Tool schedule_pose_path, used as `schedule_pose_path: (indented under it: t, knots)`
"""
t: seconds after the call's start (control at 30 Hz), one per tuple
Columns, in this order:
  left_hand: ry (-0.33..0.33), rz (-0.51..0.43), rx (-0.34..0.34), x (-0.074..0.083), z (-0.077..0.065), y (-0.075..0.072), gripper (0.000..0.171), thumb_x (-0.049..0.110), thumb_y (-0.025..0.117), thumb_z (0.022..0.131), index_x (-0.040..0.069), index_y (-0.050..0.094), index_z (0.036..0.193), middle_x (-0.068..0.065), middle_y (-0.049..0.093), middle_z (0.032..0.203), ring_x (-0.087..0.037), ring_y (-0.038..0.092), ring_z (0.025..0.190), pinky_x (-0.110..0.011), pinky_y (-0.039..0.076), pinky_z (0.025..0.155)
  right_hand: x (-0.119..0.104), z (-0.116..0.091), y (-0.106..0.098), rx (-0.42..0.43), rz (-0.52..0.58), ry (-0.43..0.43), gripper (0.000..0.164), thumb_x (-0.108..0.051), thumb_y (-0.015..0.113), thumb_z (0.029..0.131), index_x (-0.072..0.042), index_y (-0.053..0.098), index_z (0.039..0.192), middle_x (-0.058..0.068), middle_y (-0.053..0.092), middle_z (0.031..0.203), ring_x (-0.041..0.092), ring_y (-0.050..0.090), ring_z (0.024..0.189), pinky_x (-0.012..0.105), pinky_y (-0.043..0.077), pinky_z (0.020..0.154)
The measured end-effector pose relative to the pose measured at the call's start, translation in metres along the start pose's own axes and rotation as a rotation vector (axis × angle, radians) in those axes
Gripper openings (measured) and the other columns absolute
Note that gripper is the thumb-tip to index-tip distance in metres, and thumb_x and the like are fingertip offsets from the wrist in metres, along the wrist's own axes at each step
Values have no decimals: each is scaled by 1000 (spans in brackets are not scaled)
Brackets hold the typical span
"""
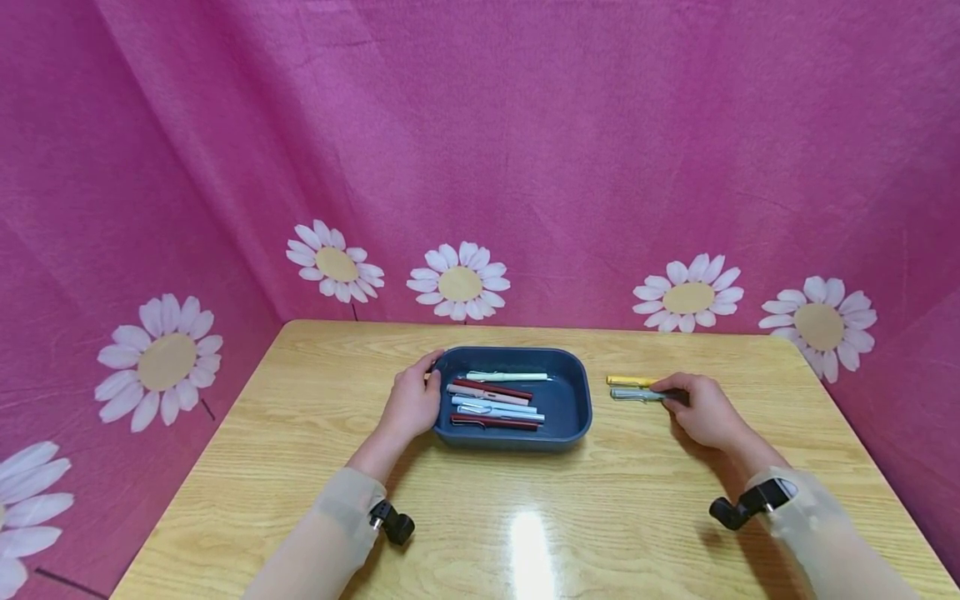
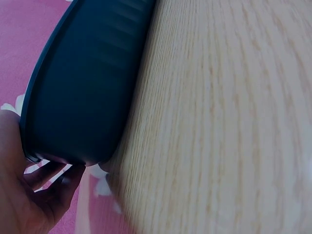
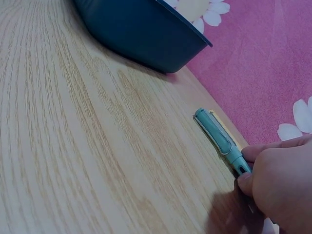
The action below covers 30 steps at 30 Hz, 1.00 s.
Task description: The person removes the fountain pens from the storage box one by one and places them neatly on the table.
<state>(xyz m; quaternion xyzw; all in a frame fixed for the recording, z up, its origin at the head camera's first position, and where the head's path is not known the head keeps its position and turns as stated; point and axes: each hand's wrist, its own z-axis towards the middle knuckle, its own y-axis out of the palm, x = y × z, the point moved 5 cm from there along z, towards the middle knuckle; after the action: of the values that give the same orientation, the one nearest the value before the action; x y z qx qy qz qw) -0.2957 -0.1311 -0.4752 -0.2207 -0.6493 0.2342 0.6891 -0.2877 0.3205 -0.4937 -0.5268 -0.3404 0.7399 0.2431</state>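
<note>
Grey-green pen (image 1: 633,394) is lying right of the tray (image 1: 513,445), and the fingers of the right hand (image 1: 703,410) are pinching it! Yellow pen (image 1: 627,381) is resting alongside; the left hand (image 1: 411,404) is gripping the tray's left end.

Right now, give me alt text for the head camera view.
A right hand pinches a grey-green wire-clip pen on a wooden table, a yellow pen alongside. The left hand holds a navy tray of six pens; daisy-printed magenta cloth hangs behind.
</note>
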Motion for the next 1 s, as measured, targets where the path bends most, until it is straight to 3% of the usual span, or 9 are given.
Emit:
schedule_pose_path:
  t: [0.2,0.43,0.9,1.0]
  knots:
    - [2,-3,-2,1,0,0,44,17,47,113,10,53,156,-17,62,145,-32,60,130,-53,47,111,1,1,0,7,3,-14,27,18,68,89,3,77,110,16,74,103,27,63,91,25,50,77]
    - [63,26,34,1,2,-1,43,11,48,111,7,57,153,-20,64,142,-35,61,130,-53,47,110,-1,1,0,31,-6,-65,26,19,70,87,4,77,107,15,74,101,21,64,89,28,52,75]
    - [11,7,7,0,1,1,44,16,46,113,10,54,156,-19,62,144,-33,61,129,-54,48,110,-6,-1,-10,49,35,-76,26,18,69,89,4,77,110,14,76,102,24,68,94,16,51,79]
    - [13,8,11,0,1,1,44,16,46,113,10,54,156,-18,62,143,-33,61,129,-53,48,109,-12,-1,-13,69,6,-90,26,17,72,89,2,78,110,12,76,103,25,66,97,20,51,83]
